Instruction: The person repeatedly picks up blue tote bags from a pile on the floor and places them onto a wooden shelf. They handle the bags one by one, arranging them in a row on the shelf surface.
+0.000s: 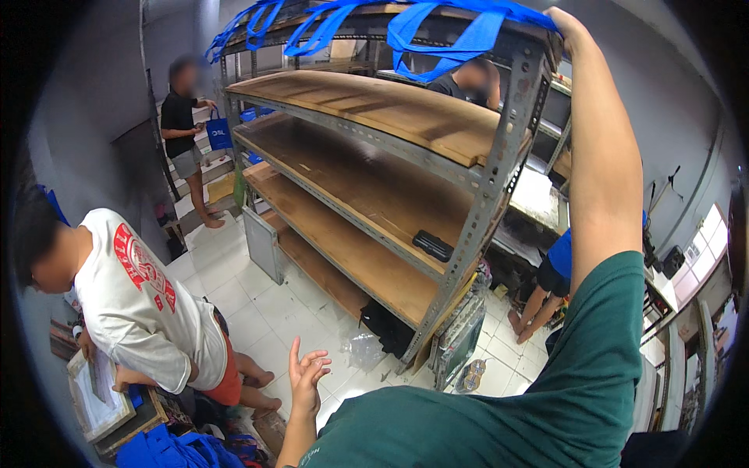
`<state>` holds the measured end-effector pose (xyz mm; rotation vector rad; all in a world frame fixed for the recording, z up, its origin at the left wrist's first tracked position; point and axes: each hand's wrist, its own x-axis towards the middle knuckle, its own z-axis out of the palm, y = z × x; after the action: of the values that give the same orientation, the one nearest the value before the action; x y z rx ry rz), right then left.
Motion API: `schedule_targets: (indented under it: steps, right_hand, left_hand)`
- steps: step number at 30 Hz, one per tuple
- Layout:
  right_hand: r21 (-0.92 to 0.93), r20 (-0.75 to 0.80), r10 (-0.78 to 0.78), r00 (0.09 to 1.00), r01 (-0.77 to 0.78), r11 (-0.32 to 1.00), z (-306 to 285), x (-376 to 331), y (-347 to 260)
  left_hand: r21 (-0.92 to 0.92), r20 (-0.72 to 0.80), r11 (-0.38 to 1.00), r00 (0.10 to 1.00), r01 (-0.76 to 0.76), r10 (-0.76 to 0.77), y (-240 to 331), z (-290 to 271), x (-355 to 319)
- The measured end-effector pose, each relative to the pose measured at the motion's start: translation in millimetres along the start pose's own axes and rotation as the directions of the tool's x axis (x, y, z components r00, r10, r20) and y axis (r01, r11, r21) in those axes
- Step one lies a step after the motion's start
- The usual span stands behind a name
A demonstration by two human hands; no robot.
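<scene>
Raised high at the upper right, my right hand (568, 30) is at the top corner of a metal shelving rack (499, 164), against blue fabric bags (488, 31) lying along its top. Most of its fingers are hidden, so I cannot tell whether it grips a bag or rests there. Several blue bag handles (406, 39) hang over the rack's front edge. Low in the middle, my left hand (308, 378) is held up with fingers apart and nothing in it, in front of the lower shelves.
Wooden shelves (367, 168) carry a black case (432, 246). At left, a person in a white shirt (148, 296) handles a framed screen (97, 390) beside a blue fabric pile (179, 448). Another person (183, 117) holds a blue bag (219, 132). Framed panels (460, 339) lean by the rack.
</scene>
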<state>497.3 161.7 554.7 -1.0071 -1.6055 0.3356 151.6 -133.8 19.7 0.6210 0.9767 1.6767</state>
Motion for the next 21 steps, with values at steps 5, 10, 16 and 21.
schedule_targets:
  steps: [5,10,16,21]
  right_hand:
    - [0.071,0.041,0.122,0.992,-0.125,0.990,-8.4,22.8,18.6]
    - [0.266,0.404,-0.075,0.912,-0.039,0.963,11.1,-35.1,16.1]
    - [0.270,-0.421,0.142,0.896,-0.026,0.962,-20.0,33.9,51.8]
    - [0.133,-0.734,-0.099,0.672,0.285,0.949,-12.7,-115.6,54.3]
  left_hand:
    - [0.001,0.053,0.999,0.997,0.051,-0.051,-11.4,7.2,11.4]
    - [0.051,0.051,0.996,0.996,0.072,-0.075,-1.1,-0.6,6.4]
    - [0.060,0.097,0.992,0.989,0.108,-0.113,-9.4,-22.3,11.7]
    - [0.055,0.038,0.985,0.986,0.163,-0.165,-11.1,-46.3,-0.7]
